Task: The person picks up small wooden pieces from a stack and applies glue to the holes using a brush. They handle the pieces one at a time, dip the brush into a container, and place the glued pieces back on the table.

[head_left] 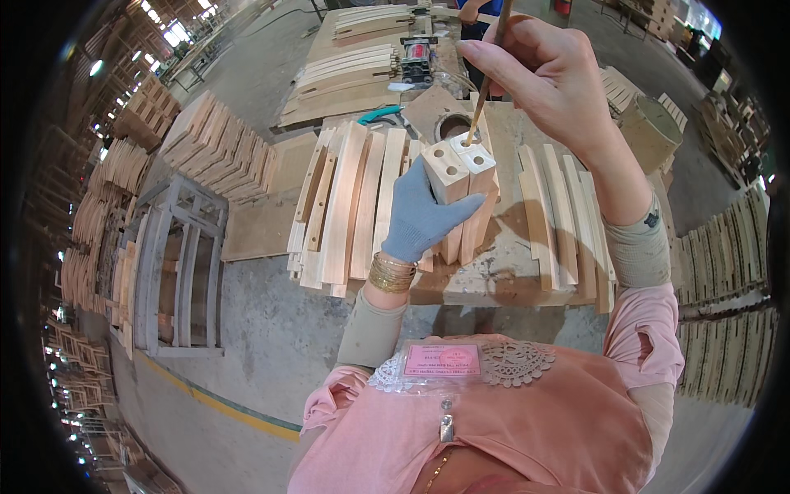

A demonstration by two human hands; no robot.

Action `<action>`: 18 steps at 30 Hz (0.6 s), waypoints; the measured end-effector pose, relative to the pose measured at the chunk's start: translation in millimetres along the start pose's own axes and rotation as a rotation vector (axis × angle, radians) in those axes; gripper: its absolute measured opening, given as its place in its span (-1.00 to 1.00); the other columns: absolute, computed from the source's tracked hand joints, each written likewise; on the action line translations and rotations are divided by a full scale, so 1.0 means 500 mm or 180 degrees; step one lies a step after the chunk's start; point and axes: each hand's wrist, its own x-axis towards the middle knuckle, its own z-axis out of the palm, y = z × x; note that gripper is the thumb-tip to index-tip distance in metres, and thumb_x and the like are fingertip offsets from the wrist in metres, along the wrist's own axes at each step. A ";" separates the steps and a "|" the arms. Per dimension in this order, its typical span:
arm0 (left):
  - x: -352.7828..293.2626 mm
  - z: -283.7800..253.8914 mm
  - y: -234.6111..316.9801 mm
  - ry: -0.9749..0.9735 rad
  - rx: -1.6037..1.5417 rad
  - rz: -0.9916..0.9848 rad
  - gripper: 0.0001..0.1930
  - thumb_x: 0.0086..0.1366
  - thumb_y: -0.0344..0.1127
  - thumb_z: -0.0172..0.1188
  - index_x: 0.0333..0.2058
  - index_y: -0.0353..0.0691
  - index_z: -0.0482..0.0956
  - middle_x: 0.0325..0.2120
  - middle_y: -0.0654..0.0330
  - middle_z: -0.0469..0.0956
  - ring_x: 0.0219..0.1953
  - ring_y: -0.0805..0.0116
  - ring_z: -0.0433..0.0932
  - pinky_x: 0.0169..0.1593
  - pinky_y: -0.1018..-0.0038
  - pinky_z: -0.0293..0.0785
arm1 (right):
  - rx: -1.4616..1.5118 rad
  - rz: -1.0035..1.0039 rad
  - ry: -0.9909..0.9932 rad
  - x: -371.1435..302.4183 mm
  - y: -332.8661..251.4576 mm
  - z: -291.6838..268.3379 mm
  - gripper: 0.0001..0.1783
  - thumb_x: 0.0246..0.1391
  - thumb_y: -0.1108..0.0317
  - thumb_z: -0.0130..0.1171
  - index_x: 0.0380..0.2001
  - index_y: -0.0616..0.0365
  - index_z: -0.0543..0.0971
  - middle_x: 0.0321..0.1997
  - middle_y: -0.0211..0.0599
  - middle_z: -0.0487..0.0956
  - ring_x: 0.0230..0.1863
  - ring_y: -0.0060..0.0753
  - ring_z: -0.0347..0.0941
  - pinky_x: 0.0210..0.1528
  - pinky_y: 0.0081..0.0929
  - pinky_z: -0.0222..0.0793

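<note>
My left hand (421,216), in a grey glove, is closed round two wooden bars (448,174) held side by side and tilted up. Their end faces show round drilled holes. High at the right, my bare right hand (539,70) pinches a thin brown stick (484,95). The stick slants down, its lower tip at a hole in the end of the right-hand bar (471,158). I cannot tell how deep the tip goes. Just beyond the bars is a round container (440,123) with a dark opening, partly hidden behind them.
Wooden slats lie left (346,189) and right (568,222) on the worktable (502,288). Behind them are a teal-handled tool (378,115) and a dark machine (418,58). A grey frame (181,272) and stacked boards (216,148) stand left. A co-worker's arm (471,10) shows at the far edge.
</note>
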 end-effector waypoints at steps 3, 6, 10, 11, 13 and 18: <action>0.001 0.000 0.004 -0.0003 -0.0007 0.0015 -0.36 -0.10 -0.21 0.38 -0.06 -0.41 0.36 -0.22 0.02 0.54 -0.19 0.35 0.55 -0.16 0.49 0.49 | 0.0292 0.0140 0.0014 0.016 -0.023 -0.008 -0.71 0.00 0.31 0.22 -0.63 0.34 0.51 -0.83 -0.41 0.38 -0.78 -0.75 0.21 -0.76 -0.66 0.03; 0.001 0.001 0.006 -0.0005 -0.0063 -0.0038 -0.37 -0.10 -0.23 0.38 -0.06 -0.42 0.36 -0.21 0.02 0.54 -0.19 0.35 0.55 -0.15 0.49 0.48 | 0.0256 0.0020 0.0193 0.020 -0.023 0.000 -0.66 -0.01 0.32 0.23 -0.72 0.30 0.45 -0.87 -0.44 0.32 -0.79 -0.75 0.16 -0.76 -0.66 0.02; 0.001 -0.001 0.007 -0.0029 -0.0043 0.0004 -0.37 -0.10 -0.24 0.38 -0.07 -0.42 0.37 -0.21 0.03 0.54 -0.18 0.36 0.55 -0.15 0.49 0.49 | -0.0126 0.0100 0.0038 0.027 -0.050 -0.017 -0.67 -0.01 0.34 0.23 -0.71 0.31 0.45 -0.85 -0.44 0.33 -0.79 -0.76 0.16 -0.75 -0.66 0.02; 0.001 0.000 0.008 -0.0024 -0.0029 -0.0004 -0.38 -0.10 -0.24 0.38 -0.07 -0.42 0.37 -0.21 0.03 0.54 -0.19 0.37 0.55 -0.16 0.49 0.49 | -0.0221 -0.0057 0.0101 0.027 -0.050 -0.017 -0.68 -0.01 0.35 0.22 -0.70 0.32 0.45 -0.84 -0.45 0.34 -0.78 -0.77 0.17 -0.75 -0.67 0.02; 0.002 0.002 0.011 -0.0029 -0.0004 -0.0013 -0.38 -0.10 -0.24 0.38 -0.07 -0.42 0.37 -0.22 0.03 0.55 -0.19 0.37 0.55 -0.16 0.49 0.49 | -0.0015 -0.0039 0.0265 0.025 -0.042 -0.018 -0.69 0.00 0.36 0.21 -0.69 0.32 0.45 -0.82 -0.47 0.36 -0.77 -0.78 0.19 -0.75 -0.69 0.02; 0.001 -0.001 0.004 -0.0006 -0.0031 0.0046 -0.39 -0.10 -0.24 0.39 -0.09 -0.42 0.38 -0.24 0.03 0.56 -0.20 0.38 0.56 -0.17 0.49 0.49 | 0.0965 0.0928 0.0604 0.032 -0.049 -0.032 -0.74 0.05 0.37 0.17 -0.62 0.31 0.50 -0.75 -0.47 0.44 -0.73 -0.80 0.30 -0.74 -0.78 0.10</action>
